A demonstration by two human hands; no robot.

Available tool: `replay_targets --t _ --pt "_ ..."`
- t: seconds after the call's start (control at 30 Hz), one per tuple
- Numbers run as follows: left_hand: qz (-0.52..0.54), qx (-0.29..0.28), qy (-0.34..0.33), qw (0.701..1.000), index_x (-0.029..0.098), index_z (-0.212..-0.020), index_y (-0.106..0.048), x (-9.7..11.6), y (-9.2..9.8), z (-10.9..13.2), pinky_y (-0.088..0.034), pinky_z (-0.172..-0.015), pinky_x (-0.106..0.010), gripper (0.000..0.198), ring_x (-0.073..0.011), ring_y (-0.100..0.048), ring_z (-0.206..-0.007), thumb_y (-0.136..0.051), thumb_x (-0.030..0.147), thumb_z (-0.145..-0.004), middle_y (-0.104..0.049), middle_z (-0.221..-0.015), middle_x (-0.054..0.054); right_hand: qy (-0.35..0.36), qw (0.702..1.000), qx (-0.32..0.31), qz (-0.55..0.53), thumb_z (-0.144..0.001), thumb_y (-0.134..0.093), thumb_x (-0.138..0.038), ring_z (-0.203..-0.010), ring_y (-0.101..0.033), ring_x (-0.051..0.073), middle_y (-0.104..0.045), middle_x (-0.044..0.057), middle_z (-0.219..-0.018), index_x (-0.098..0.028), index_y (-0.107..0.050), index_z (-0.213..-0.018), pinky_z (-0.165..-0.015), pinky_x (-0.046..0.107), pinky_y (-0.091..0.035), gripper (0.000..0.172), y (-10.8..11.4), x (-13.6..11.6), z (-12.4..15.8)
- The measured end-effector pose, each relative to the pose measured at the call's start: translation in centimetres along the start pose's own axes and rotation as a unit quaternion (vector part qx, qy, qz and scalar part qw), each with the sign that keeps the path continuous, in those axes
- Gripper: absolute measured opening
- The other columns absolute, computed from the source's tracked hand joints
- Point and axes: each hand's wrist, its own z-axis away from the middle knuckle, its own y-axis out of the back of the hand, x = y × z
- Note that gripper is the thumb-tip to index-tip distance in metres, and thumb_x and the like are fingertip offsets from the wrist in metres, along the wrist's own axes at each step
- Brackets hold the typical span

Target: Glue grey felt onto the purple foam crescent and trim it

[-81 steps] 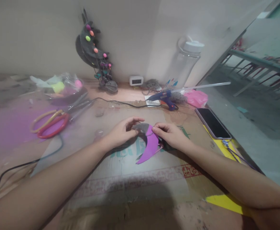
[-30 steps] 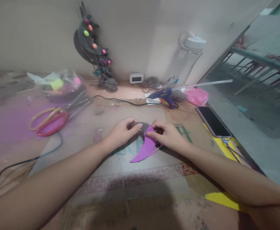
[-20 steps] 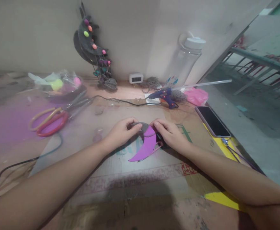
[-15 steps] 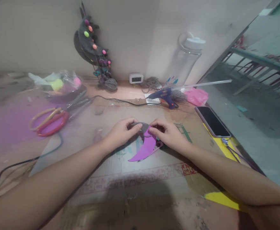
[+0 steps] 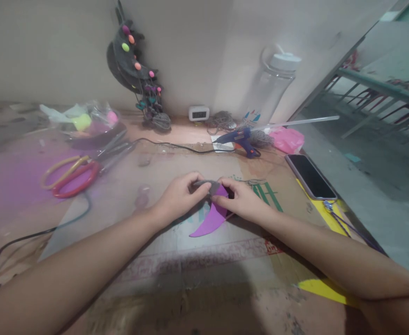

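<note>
Between my two hands, above the cardboard, is a curved purple foam piece (image 5: 210, 222) whose pointed end hangs down toward me. A grey piece (image 5: 214, 188), likely felt or foam, lies against its upper end. My left hand (image 5: 185, 193) pinches the grey piece between thumb and fingers. With its thumb on the front face, my right hand (image 5: 238, 197) grips the purple piece near its top. The fingers behind both pieces are mostly hidden. Thin grey yarn (image 5: 255, 180) trails out just beyond my right hand.
Ahead lie a blue glue gun (image 5: 241, 139), a small digital clock (image 5: 199, 113) and a clear bottle (image 5: 272, 88). Red-and-yellow-handled scissors (image 5: 77, 179) and a plastic bag of pompoms (image 5: 85, 123) are at left. A phone (image 5: 311, 177) rests at right. A grey crescent decoration (image 5: 129, 60) hangs against the wall.
My right thumb has slid left and down over the purple piece, covering more of it. The grey piece now shows less below the fingers, and yarn has come into view beyond my right hand.
</note>
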Motion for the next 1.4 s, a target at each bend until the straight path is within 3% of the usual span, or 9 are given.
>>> replay_targets --t 0.37,0.5,0.73,0.87,1.0,1.07,1.27,1.4 --pt "0.010 -0.012 0.000 1.000 0.018 -0.075 -0.055 -0.1 -0.1 0.1 -0.039 -0.063 -0.026 0.023 -0.0143 -0.053 -0.067 -0.050 0.036 -0.088 -0.058 -0.070 0.001 -0.025 0.997 0.004 -0.067 -0.071 -0.055 -0.021 -0.059 -0.045 0.011 -0.047 -0.006 -0.061 -0.019 -0.051 -0.072 -0.055 0.023 -0.035 0.004 -0.1 0.4 -0.1" --pt "0.063 -0.001 0.019 0.998 0.018 -0.076 -0.054 -0.7 -0.2 -0.2 -0.040 -0.063 -0.025 0.024 -0.0137 -0.053 -0.067 -0.052 0.039 -0.088 -0.059 -0.070 0.001 -0.021 0.997 -0.003 -0.080 -0.073 -0.052 -0.019 -0.061 -0.048 0.011 -0.049 -0.005 -0.064 -0.019 -0.052 -0.074 -0.057 0.023 -0.038 0.001 0.1 0.4 -0.1" --pt "0.148 -0.009 0.056 0.987 0.017 -0.072 -0.053 -1.4 0.0 -0.7 -0.038 -0.056 -0.022 0.028 -0.0111 -0.050 -0.059 -0.054 0.041 -0.087 -0.056 -0.065 0.003 -0.041 0.990 0.008 -0.131 -0.085 -0.053 -0.038 -0.058 -0.051 0.010 -0.057 -0.002 -0.074 -0.019 -0.054 -0.091 -0.052 0.023 -0.041 0.020 0.1 0.3 0.1" --pt "0.170 -0.012 0.075 0.983 0.018 -0.072 -0.053 -1.5 0.0 -0.7 -0.037 -0.051 -0.021 0.028 -0.0098 -0.048 -0.054 -0.056 0.043 -0.086 -0.055 -0.063 0.003 0.006 0.989 0.088 -0.116 -0.086 -0.055 -0.041 -0.065 -0.053 0.011 -0.056 -0.002 -0.081 -0.022 -0.051 -0.101 -0.056 0.024 -0.044 0.025 0.8 1.1 -0.3" --pt "0.181 -0.012 0.094 0.979 0.019 -0.074 -0.051 -1.7 -0.1 -0.7 -0.034 -0.045 -0.021 0.029 -0.0091 -0.045 -0.047 -0.056 0.046 -0.085 -0.053 -0.059 0.004 0.054 0.970 0.227 -0.071 -0.083 -0.060 -0.034 -0.066 -0.050 0.011 -0.052 -0.003 -0.074 -0.022 -0.046 -0.080 -0.060 0.024 -0.041 0.019 2.6 1.0 -0.7" --pt "0.174 -0.008 0.095 0.980 0.019 -0.074 -0.051 -1.7 0.0 -0.7 -0.033 -0.044 -0.021 0.029 -0.0092 -0.045 -0.046 -0.056 0.046 -0.085 -0.053 -0.058 0.005 0.047 0.965 0.254 -0.039 -0.083 -0.060 -0.032 -0.063 -0.047 0.010 -0.051 -0.003 -0.069 -0.021 -0.046 -0.073 -0.059 0.024 -0.039 0.020 3.5 0.6 -0.7" --pt "0.155 -0.008 0.104 0.982 0.019 -0.073 -0.050 -1.2 0.3 -0.7 -0.035 -0.048 -0.020 0.027 -0.0092 -0.045 -0.049 -0.054 0.042 -0.086 -0.053 -0.059 0.004 0.012 0.976 0.217 -0.030 -0.079 -0.063 -0.027 -0.055 -0.051 0.009 -0.058 -0.003 -0.061 -0.019 -0.052 -0.073 -0.054 0.023 -0.039 0.015 4.7 0.5 -1.0" --pt "0.153 -0.009 0.099 0.983 0.019 -0.073 -0.050 -1.3 0.3 -0.7 -0.034 -0.047 -0.020 0.028 -0.0094 -0.045 -0.048 -0.054 0.044 -0.086 -0.052 -0.059 0.004 0.012 0.982 0.181 -0.060 -0.081 -0.060 -0.029 -0.057 -0.055 0.010 -0.067 0.001 -0.069 -0.019 -0.053 -0.076 -0.055 0.022 -0.042 0.014 4.6 1.1 -1.3"
